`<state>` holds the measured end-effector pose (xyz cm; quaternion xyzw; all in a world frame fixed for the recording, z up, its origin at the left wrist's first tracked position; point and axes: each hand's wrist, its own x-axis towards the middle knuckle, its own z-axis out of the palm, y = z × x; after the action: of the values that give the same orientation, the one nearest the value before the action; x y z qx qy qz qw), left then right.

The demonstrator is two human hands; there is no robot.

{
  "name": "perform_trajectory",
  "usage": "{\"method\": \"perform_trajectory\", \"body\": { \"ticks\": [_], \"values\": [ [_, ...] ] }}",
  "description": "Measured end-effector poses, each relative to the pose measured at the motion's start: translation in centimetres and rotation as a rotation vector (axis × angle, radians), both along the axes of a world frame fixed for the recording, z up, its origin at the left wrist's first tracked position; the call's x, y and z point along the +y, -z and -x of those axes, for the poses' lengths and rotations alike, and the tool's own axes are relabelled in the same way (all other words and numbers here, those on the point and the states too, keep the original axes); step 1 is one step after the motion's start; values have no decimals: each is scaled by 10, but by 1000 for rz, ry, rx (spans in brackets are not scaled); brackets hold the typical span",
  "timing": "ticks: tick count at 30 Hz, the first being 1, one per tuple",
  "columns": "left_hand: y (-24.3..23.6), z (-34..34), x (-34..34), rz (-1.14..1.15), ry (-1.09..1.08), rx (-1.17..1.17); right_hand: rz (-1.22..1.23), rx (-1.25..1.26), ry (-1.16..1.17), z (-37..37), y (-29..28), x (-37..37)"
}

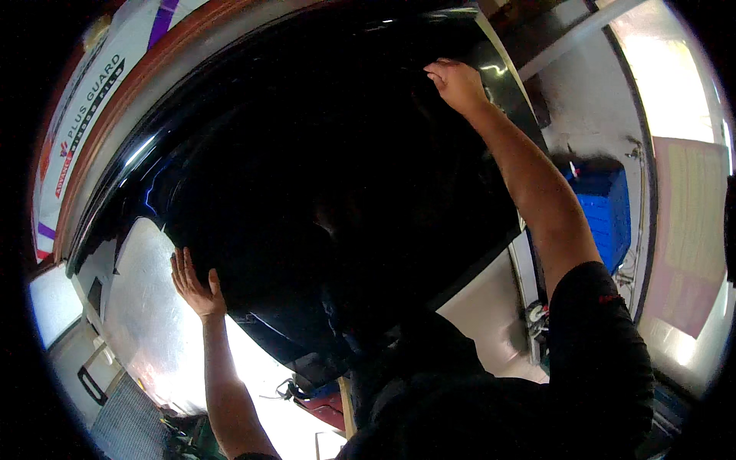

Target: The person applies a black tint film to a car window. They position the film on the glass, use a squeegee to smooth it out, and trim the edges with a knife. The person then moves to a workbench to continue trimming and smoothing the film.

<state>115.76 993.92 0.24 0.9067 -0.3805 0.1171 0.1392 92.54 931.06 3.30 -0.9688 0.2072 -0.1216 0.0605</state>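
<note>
A large, glossy black sheet fills the middle of the head view, with a curved far edge and bright reflections at its left. My left hand rests against its lower left edge, fingers stretched out and thumb apart. Farther off to the right, my right hand is closed over the sheet near its right edge. Its fingers are curled in, and whatever they may hold is too dark and small to make out. A greyish, shiny strip runs along the sheet's right edge, just beyond that hand.
Behind the curved edge lies a long white box with purple stripes. To the right, a blue plastic crate stands beside a pale wall. A bright, pale panel is at the left, and a dark red object lies low near my body.
</note>
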Motion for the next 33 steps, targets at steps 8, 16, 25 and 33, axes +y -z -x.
{"method": "perform_trajectory", "body": {
  "ticks": [8,16,25,33],
  "values": [
    [10,-9,8,15,52,-77,-99,-13,403,78,9,36],
    [13,-7,11,-10,45,-111,-56,133,689,211,-3,103],
    [22,-15,17,4,75,-142,-114,391,970,428,15,237],
    [35,-19,31,-29,23,-26,-554,-114,1201,484,13,279]
  ]
}}
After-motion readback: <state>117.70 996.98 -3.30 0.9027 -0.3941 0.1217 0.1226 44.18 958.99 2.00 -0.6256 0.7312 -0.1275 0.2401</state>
